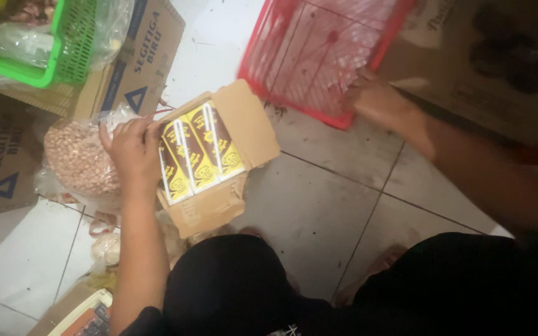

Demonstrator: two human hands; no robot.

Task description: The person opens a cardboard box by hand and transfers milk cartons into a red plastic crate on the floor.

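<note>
The red basket [319, 56] is motion-blurred and cut off by the top edge, and the right hand [375, 99] on its rim is blurred too. The left hand [133, 152] hides the left ends of the yellow-brown packs [200, 152]. The green basket [51, 43] runs off the top left corner.

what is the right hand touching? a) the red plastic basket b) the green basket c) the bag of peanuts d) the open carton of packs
a: the right hand rests on the near edge of the red plastic basket on the tiled floor, while the left hand is at the open cardboard carton of yellow and brown packs.
</note>
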